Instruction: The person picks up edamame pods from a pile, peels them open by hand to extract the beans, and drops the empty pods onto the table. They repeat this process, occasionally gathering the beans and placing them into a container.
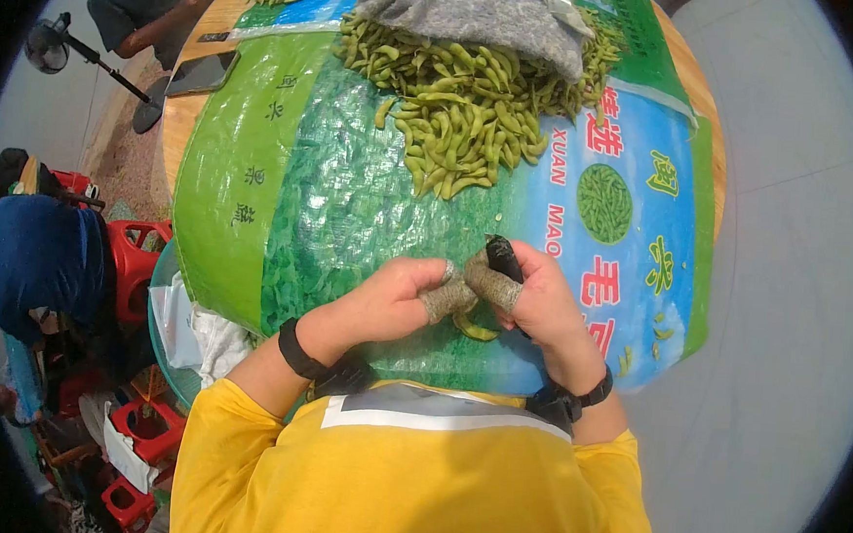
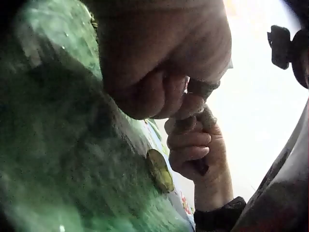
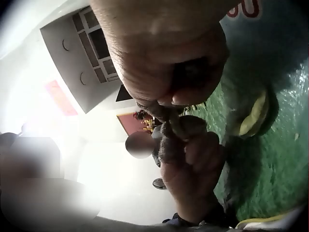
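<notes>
The left hand (image 1: 390,299) and right hand (image 1: 545,298) meet at their fingertips above the printed sheet. Both have greyish-brown wraps on a thumb or finger. Curled fingers of the right hand hold a dark tool (image 1: 503,259). Between the touching fingertips in the right wrist view is a small greenish pod (image 3: 178,127), pinched by the left hand (image 3: 193,166) and partly hidden. One loose green pod (image 1: 475,329) lies on the sheet just below the hands; the left wrist view shows this pod (image 2: 160,170) beside the right hand (image 2: 190,145).
A large heap of green pods (image 1: 464,137) lies beyond the hands, partly under a grey cloth (image 1: 471,20). A phone (image 1: 202,73) rests at the table's left edge. Red stools (image 1: 137,259), a green basket (image 1: 160,338), a fan (image 1: 47,46) and seated people are at the left.
</notes>
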`<state>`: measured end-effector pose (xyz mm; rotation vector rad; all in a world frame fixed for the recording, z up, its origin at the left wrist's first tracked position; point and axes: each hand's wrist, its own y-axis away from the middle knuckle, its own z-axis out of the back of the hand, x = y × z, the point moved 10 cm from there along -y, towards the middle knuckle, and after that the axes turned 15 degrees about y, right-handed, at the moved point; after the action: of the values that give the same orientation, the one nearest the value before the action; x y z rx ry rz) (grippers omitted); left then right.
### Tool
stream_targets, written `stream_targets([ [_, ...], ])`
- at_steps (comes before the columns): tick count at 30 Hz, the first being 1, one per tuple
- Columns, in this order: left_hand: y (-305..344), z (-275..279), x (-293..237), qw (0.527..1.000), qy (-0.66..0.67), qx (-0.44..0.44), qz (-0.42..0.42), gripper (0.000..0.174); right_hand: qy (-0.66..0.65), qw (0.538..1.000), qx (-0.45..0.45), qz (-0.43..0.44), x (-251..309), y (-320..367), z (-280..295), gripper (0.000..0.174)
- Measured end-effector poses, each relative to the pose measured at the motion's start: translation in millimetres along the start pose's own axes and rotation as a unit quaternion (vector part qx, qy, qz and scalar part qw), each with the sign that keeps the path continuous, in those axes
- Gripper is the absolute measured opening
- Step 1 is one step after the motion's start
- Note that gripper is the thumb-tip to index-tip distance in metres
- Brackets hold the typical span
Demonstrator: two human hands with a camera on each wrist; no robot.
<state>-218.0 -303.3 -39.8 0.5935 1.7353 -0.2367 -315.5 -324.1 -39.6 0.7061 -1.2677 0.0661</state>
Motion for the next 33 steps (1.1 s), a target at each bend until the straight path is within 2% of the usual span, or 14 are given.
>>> stream_targets([
  [4, 0.4, 7.4, -5.1, 0.998, -0.055, -0.033, -0.008, 0.013, -0.022, 1.000, 0.017, -0.001, -6.7, -1.0, -3.4, 0.017],
  [6, -1.1, 2.9, -2.0, 0.999, 0.048, -0.025, 0.010, 0.012, -0.040, 0.999, 0.028, -0.002, -11.7, -2.8, -5.9, 0.016],
  [10, -2.8, 1.0, 1.1, 0.999, 0.035, -0.018, 0.007, 0.012, -0.076, 0.997, 0.035, 0.001, -16.0, -5.1, -5.7, 0.016],
  [13, -2.7, -4.2, 6.5, 0.996, 0.086, -0.002, 0.020, 0.013, -0.075, 0.997, 0.036, 0.004, -14.7, -6.0, -4.5, 0.016],
  [15, -2.0, -3.3, 20.3, 0.975, 0.204, -0.044, 0.081, 0.014, -0.079, 0.996, 0.027, 0.002, -16.0, -6.8, -1.4, 0.016],
  [18, -5.0, -0.1, 16.8, 0.974, 0.199, -0.081, 0.069, 0.014, -0.115, 0.993, 0.024, 0.029, -9.8, -8.1, 2.5, 0.015],
  [19, -7.8, 1.1, 17.4, 0.975, 0.197, -0.081, 0.067, 0.014, -0.067, 0.994, -0.047, 0.066, 1.0, -5.3, 14.7, 0.015],
  [20, -9.7, 15.4, 6.7, 0.985, 0.116, -0.130, 0.001, 0.015, -0.019, 0.988, -0.117, 0.103, 10.7, -0.3, 26.7, 0.015],
  [21, -8.0, 26.4, -8.0, 0.981, 0.033, -0.178, -0.066, 0.018, -0.018, 0.988, -0.115, 0.105, 9.0, -0.2, 26.4, 0.015],
  [23, -6.5, 23.2, -11.5, 0.985, 0.027, -0.166, -0.049, 0.019, 0.198, 0.923, -0.277, 0.179, 26.0, 17.9, 47.6, 0.016],
  [24, -5.5, 19.6, -10.2, 0.987, 0.023, -0.154, -0.030, 0.020, 0.235, 0.897, -0.320, 0.195, 33.3, 26.3, 48.6, 0.016],
  [25, -5.0, 18.4, -9.3, 0.986, 0.026, -0.163, -0.035, 0.020, 0.240, 0.897, -0.313, 0.201, 33.9, 28.0, 44.4, 0.016],
  [27, -12.8, 0.8, -2.9, 0.990, 0.092, -0.101, -0.035, 0.023, 0.339, 0.839, -0.320, 0.282, 53.2, 37.7, 28.2, 0.016],
  [33, -11.4, 2.1, -5.7, 0.990, 0.075, -0.110, -0.039, 0.022, 0.345, 0.850, -0.270, 0.292, 54.3, 36.3, 18.6, 0.013],
])
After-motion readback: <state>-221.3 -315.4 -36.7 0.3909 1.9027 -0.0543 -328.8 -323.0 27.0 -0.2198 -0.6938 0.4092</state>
